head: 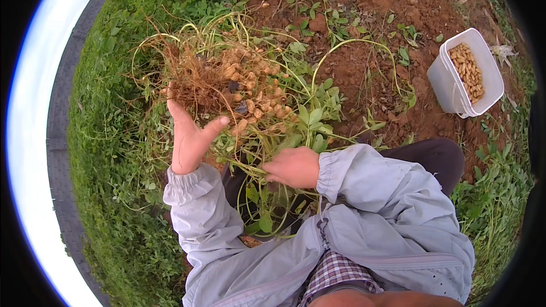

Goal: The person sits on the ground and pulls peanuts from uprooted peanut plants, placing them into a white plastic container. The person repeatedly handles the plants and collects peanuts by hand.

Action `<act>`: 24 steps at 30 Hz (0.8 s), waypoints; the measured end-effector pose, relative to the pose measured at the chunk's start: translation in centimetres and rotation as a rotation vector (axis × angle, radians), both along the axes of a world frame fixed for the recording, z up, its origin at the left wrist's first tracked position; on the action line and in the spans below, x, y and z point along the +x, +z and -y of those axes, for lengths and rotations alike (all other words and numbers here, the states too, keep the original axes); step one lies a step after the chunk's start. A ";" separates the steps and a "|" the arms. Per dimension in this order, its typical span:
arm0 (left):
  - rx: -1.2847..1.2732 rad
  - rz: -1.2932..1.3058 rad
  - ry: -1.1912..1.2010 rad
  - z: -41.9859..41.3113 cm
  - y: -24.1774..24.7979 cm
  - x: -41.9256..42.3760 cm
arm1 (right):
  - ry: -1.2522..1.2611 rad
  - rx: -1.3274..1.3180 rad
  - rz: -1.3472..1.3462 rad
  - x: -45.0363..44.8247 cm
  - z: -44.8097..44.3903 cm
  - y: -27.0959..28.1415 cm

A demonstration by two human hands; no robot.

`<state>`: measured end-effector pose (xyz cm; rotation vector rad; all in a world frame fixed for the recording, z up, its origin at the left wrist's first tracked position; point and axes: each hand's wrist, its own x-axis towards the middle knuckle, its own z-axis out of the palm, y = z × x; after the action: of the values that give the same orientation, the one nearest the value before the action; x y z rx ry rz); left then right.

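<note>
An uprooted peanut plant hangs in front of me, its brown root mass point(196, 76) turned away from my body. Clusters of peanut pods point(251, 89) with soil on them cling to its roots. My right hand point(294, 167) is closed around the green peanut stems point(251, 168) below the pods. At the left side of the root mass, my left hand point(187, 132) is spread, thumb and fingers apart. Some of its fingers are hidden behind the roots, which they seem to touch. Leafy stem ends point(266, 221) hang down toward my lap.
A white plastic bucket point(441, 83), tilted in view, stands at the right with shelled-on peanuts point(467, 70) inside. Reddish-brown soil point(362, 13) with scattered leaves lies ahead. Dense green plants point(123, 157) grow along the left. My dark-trousered knee point(439, 162) is bent at the right.
</note>
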<state>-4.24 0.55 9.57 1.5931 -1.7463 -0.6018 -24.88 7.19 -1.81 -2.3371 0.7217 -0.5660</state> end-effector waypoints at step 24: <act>-0.214 -1.276 0.336 0.6 -8.0 0.7 | -0.180 0.170 0.158 -4.2 0.9 -0.4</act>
<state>-3.52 -0.03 1.53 0.9021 -0.5469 -0.9222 -29.10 6.32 -2.20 -2.0588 0.8752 -0.7296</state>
